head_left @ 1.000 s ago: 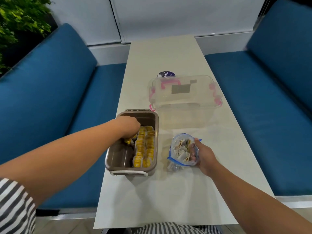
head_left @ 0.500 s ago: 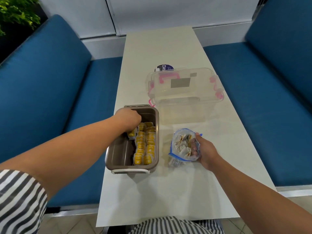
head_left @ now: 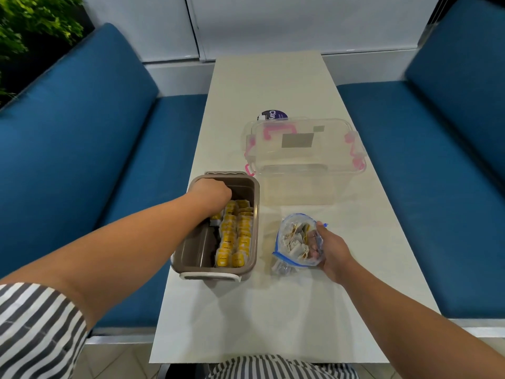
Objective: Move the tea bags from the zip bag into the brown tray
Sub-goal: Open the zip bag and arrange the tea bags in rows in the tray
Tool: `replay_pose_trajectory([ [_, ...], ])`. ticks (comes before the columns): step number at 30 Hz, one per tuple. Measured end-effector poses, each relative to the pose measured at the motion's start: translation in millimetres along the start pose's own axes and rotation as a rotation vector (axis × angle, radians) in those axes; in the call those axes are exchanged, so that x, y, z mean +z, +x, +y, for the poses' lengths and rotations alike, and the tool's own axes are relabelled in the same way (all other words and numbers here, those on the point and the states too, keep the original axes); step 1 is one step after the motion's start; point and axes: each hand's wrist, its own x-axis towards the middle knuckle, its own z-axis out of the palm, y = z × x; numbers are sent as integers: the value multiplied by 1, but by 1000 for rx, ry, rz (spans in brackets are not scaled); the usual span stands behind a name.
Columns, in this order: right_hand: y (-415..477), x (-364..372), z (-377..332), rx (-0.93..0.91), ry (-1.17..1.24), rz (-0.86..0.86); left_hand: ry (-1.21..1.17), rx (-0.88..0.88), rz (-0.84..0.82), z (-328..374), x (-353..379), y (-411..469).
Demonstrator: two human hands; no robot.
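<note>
The brown tray sits near the table's left edge, its right half lined with rows of yellow tea bags. My left hand is curled inside the tray at its far end, fingers down on a tea bag at the head of a third row. The clear zip bag with a blue seal stands open to the right of the tray, still holding several tea bags. My right hand grips the bag's right side.
A clear plastic box with pink clasps stands just beyond the tray and bag. A dark round lid lies behind it. Blue benches flank the narrow pale table on both sides.
My left hand has shifted slightly toward the tray's far end with a tea bag under its fingers. My right hand keeps its hold on the zip bag.
</note>
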Motion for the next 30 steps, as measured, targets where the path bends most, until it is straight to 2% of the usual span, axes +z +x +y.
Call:
replay_pose_trajectory([
  [5,0,1,0,16,-9,14,-166,-18,18,-8,-12,-5],
  [10,-3,1,-1,21,6,8,-480,-16,200,-8,-50,-25],
  [14,-7,-1,-2,31,5,-21,-781,17,345,21,-87,-50],
  [17,-10,-4,-2,32,-10,-66,-976,59,346,57,-101,-61],
  [21,-11,-6,-4,25,3,-75,-1033,90,256,112,-92,-55],
  [24,-10,-8,-3,6,35,-100,-953,86,148,148,-73,-46],
  [30,-8,-11,-1,-4,45,-132,-877,34,60,176,-48,-39],
])
